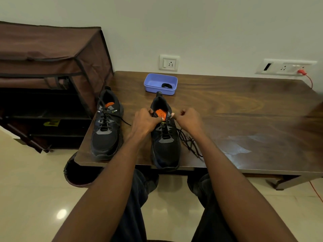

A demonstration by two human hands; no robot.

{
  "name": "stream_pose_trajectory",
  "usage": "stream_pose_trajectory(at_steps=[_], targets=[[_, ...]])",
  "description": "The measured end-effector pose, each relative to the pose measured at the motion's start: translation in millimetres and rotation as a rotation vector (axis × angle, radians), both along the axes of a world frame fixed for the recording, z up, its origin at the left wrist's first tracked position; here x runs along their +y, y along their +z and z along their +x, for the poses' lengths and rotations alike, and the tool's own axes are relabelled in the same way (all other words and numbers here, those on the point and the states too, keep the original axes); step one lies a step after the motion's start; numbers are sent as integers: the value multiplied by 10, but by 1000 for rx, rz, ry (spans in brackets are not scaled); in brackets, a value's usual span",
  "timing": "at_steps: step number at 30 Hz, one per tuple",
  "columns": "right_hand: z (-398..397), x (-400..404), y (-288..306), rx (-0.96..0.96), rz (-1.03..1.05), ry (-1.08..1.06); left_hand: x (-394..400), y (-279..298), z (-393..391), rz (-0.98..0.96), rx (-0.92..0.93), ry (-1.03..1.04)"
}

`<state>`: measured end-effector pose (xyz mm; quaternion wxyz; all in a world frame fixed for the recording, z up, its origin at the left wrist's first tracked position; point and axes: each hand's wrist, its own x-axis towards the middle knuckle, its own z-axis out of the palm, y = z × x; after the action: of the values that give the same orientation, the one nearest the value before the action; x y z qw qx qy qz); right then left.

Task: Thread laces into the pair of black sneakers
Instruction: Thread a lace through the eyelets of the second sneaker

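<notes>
Two black sneakers with orange insoles stand on the dark wooden table (pixel 244 109), toes toward me. The left sneaker (pixel 105 126) is laced, one lace end trailing right. The right sneaker (pixel 165 142) sits at the table's front edge, laced through its lower eyelets. My left hand (pixel 146 119) pinches the shoe's left upper edge near the tongue. My right hand (pixel 189 119) is closed on the black lace (pixel 189 144), whose loose length lies in a tangle on the table beside the shoe.
A lilac plastic tray (pixel 160 83) holding a small black object stands behind the sneakers. A brown fabric shoe rack (pixel 49 75) is at the left. Wall sockets and a red cable (pixel 308 79) are at the back right. My knees are under the table.
</notes>
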<state>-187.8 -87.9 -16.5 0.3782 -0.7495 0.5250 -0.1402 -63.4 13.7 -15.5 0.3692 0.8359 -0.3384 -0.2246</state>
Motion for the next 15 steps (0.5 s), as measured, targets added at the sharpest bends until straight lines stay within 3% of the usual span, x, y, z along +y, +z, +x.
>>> stream_pose_trajectory(at_steps=[4,7,15], targets=[[197,112,-37,88,-56,154,22,-19,23,-64,-28,-7],[178,65,10,27,-67,137,10,-37,50,-85,-37,-34],[36,-99,64,-221,270,115,-44,-40,25,5,-131,-131]])
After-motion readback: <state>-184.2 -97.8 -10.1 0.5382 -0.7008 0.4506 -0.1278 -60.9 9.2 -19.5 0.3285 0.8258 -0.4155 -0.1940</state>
